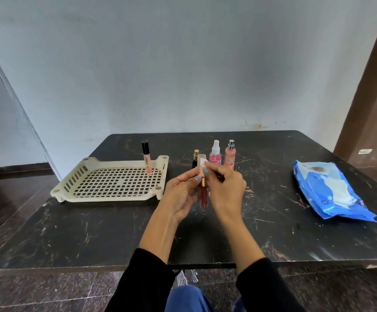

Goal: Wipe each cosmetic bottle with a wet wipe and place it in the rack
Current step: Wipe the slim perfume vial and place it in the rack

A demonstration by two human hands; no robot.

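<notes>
My left hand (180,194) grips a slim brown-red lip gloss tube (203,195) with a pale gold cap, held upright above the black table (93,233). My right hand (225,188) pinches a small white wet wipe (202,162) against the tube's cap. A cream plastic rack (113,182) lies at the left with one peach lip gloss tube (147,159) standing in its far right corner. Behind my hands stand a small black bottle with a gold cap (195,158), a pink spray bottle (215,153) and a peach spray bottle (229,154).
A blue pack of wet wipes (327,190) lies on the right side of the table. A pale wall runs behind the table. A brown door stands at the far right. My knees show below the table's near edge.
</notes>
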